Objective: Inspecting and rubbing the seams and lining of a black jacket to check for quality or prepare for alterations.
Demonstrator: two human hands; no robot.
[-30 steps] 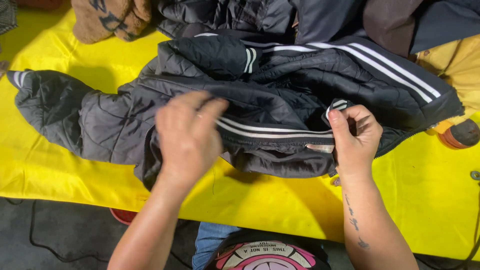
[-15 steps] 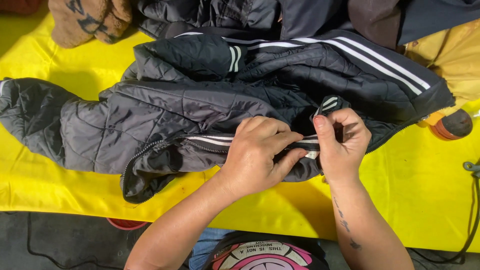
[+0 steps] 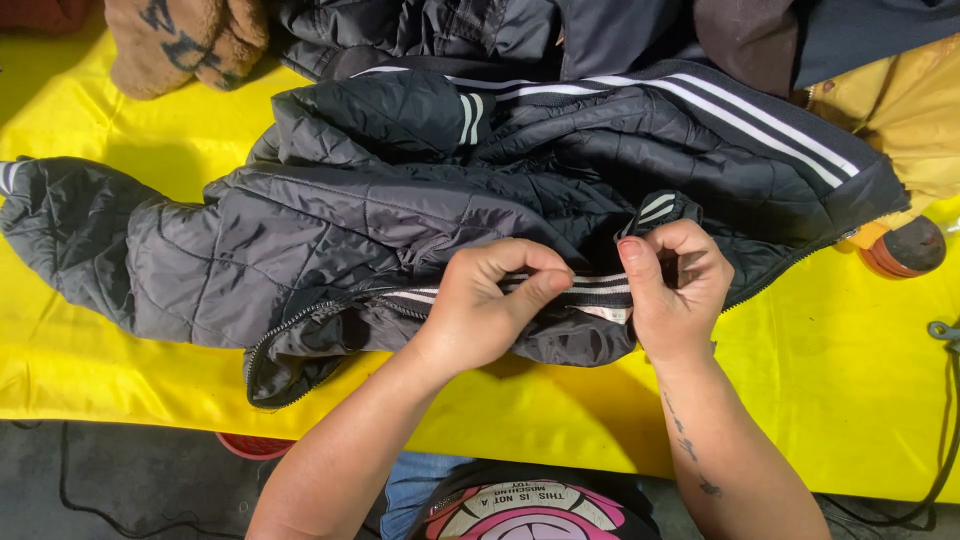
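Fingers pinched narrow, our left hand (image 3: 480, 305) and right hand (image 3: 675, 290) both grip the striped hem band (image 3: 600, 288) of the black quilted jacket (image 3: 330, 230), sprawled away from us across the yellow table (image 3: 820, 400). Soft, puffy, probably slippery; we'd grab that firmer band.

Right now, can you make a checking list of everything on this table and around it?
Surface: yellow table cover, bare at the edges.
Job's things: black quilted jacket lying flat; its striped band pinched by both hands.
Clutter: brown fuzzy garment, dark clothes pile, yellow garment.
Grippers: left hand and right hand, both gripping the band.
Cables: dark cord at the right edge.
Surroundings: dark floor.
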